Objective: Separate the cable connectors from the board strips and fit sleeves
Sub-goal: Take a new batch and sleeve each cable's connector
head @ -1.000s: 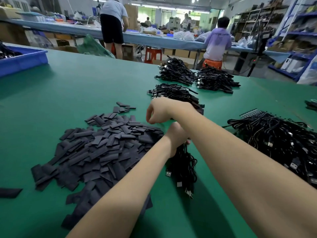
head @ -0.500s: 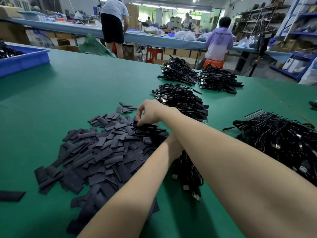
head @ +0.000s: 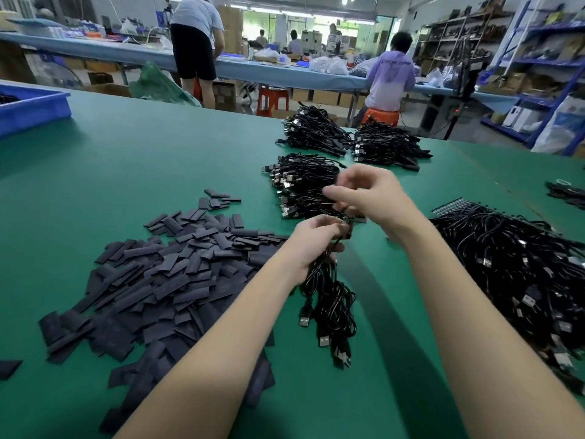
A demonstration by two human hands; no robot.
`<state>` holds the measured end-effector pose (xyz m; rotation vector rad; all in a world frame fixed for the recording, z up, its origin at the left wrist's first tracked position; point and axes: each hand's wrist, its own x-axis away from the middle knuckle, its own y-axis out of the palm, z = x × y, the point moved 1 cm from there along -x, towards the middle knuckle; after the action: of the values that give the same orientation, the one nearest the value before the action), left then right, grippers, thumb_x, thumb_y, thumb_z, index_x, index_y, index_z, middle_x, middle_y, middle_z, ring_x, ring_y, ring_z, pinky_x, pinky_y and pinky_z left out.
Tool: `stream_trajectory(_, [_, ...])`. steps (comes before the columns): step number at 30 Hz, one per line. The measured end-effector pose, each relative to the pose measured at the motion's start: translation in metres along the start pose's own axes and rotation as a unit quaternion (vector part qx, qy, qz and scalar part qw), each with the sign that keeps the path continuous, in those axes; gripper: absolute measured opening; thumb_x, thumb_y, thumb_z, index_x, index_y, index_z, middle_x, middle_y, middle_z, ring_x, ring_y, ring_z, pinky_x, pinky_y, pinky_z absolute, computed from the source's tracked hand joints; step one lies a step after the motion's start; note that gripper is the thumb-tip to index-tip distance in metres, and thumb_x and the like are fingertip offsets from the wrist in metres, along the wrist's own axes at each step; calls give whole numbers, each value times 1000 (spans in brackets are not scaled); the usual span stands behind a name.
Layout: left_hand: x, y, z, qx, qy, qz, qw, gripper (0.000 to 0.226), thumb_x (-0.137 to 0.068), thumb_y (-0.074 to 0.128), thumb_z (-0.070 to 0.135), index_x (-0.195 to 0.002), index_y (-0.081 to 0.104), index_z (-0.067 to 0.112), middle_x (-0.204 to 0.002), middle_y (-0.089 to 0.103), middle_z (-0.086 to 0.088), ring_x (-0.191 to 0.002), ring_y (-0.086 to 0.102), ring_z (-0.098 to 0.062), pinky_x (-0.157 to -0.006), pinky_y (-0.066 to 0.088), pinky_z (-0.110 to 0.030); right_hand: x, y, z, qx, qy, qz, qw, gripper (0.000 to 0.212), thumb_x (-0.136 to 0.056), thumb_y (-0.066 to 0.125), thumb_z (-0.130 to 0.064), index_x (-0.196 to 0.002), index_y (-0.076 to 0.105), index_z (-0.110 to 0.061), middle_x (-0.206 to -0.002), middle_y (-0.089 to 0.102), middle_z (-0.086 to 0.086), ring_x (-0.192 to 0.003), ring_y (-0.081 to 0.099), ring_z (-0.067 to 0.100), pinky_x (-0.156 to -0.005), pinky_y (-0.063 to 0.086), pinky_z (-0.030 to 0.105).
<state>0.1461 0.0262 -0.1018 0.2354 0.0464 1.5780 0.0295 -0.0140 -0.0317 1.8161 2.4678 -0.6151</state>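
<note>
My left hand (head: 311,245) grips a bundle of black USB cables (head: 332,308) that hangs down to the green table (head: 158,160). A small board end (head: 346,229) sticks out above its fingers. My right hand (head: 367,194) is blurred, just above and right of the left hand. Its fingers are curled, and a dark flat piece that looks like a sleeve (head: 357,218) shows beneath them. A wide heap of flat black sleeves (head: 177,280) lies to the left. A big tangle of cables on board strips (head: 522,274) lies to the right, with a strip edge (head: 449,205) showing.
Three heaps of black cables lie further back: one (head: 300,182) behind my hands and two more (head: 313,129) (head: 386,147) near the far edge. A blue bin (head: 34,106) stands at the far left. Beyond the table, people work at a long bench.
My right hand reached left into the sleeve heap, then came back up and right to the left hand. The left hand kept holding the cable bundle.
</note>
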Motion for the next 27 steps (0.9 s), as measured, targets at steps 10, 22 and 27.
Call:
stream_trajectory(10, [-3, -9, 6, -50, -1, -53, 997, 5, -95, 67, 15, -95, 72, 14, -84, 69, 2, -64, 62, -11, -54, 46, -22, 68, -15, 62, -389, 125, 114, 906, 40, -62, 89, -22, -99, 75, -20, -101, 77, 3, -78, 73, 13, -59, 55, 16])
stream_trajectory(22, [-1, -22, 19, -144, 15, -79, 986, 5, -86, 74, 22, -86, 79, 24, -85, 74, 1, -84, 55, -16, -67, 47, -20, 67, -11, 60, -279, 95, 134, 946, 15, -71, 87, -37, -83, 78, -36, -90, 74, -10, -59, 51, 3, -53, 40, 11])
stream_trajectory(27, [-2, -25, 21, -164, 19, -93, 982, 6, -87, 75, 21, -89, 80, 23, -85, 73, 2, -84, 53, -17, -72, 46, -22, 67, -12, 60, -275, 78, 118, 951, 25, -62, 88, -46, -83, 78, -38, -95, 75, -7, -59, 51, 2, -55, 42, 12])
